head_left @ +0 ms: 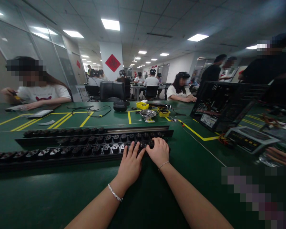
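A long black rail [69, 160] lies nearest me on the green table, carrying a row of small black socket-like pieces [87, 150]. Across its right part rests my left hand [130, 168], fingers extended and spread, the tips touching the row. My right hand [159, 152] is at the rail's right end, thumb and fingers curled around a small dark round piece [152, 144]. The hand partly covers this piece, so its exact kind is unclear. Behind, two more black rails [168, 133] lie parallel, with similar pieces along them.
A metal bowl [147, 114] and a yellow tray [142, 105] stand at mid-table. To the right are an open computer case [215, 106] and a power supply unit [249, 139]. A black cable [105, 111] lies at back left. Other people sit across the table.
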The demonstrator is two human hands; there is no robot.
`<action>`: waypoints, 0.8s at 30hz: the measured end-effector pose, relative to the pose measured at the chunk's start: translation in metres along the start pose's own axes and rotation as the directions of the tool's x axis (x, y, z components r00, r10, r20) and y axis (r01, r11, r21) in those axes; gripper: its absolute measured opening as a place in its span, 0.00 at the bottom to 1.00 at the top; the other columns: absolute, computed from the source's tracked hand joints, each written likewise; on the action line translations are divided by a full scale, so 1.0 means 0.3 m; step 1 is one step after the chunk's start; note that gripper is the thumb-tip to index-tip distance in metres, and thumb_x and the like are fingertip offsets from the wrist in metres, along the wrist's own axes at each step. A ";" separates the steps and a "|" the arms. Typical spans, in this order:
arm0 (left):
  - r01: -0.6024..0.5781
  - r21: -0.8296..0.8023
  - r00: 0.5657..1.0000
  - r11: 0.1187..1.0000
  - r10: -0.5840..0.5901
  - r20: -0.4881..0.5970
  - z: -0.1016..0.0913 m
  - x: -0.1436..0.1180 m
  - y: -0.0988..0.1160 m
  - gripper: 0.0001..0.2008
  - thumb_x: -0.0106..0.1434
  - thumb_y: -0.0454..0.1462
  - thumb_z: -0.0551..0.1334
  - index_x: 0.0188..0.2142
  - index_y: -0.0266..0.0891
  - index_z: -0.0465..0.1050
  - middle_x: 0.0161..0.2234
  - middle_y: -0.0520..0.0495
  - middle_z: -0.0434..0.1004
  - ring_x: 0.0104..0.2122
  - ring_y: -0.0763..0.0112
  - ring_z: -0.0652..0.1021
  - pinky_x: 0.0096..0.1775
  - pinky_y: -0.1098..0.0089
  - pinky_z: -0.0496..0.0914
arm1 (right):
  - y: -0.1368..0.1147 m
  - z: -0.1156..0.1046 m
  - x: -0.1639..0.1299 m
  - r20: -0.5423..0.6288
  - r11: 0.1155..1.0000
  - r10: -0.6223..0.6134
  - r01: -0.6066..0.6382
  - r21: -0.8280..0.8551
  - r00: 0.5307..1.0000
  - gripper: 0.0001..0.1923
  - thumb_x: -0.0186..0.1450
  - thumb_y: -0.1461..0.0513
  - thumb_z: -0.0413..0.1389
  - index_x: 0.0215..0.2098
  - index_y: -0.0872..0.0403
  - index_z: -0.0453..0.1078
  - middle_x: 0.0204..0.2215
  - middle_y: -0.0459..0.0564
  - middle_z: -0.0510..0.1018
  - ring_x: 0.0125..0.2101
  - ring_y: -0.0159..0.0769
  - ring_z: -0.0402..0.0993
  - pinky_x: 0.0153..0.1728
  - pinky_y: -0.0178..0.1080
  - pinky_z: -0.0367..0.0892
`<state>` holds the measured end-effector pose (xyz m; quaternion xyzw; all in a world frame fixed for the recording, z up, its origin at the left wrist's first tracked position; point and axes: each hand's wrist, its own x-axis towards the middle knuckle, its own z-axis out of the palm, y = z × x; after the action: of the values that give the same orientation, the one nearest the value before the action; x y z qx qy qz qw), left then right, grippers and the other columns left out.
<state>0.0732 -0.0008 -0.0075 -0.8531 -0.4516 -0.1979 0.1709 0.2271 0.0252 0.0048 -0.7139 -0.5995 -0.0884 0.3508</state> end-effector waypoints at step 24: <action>0.007 -0.030 1.000 1.000 -0.007 0.006 -0.014 0.001 -0.001 0.29 0.57 0.40 0.56 0.58 0.50 0.54 0.63 0.49 0.51 0.62 0.57 0.48 0.60 0.50 0.48 | 0.012 -0.032 0.015 0.105 0.996 0.084 -0.081 -0.032 0.991 0.15 0.56 0.60 0.50 0.42 0.53 0.66 0.41 0.51 0.74 0.45 0.41 0.65 0.52 0.46 0.48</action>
<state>0.0723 -0.0025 -0.0036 -0.8545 -0.4521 -0.2027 0.1560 0.2345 0.0228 0.0128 -0.7466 -0.5861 -0.0440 0.3118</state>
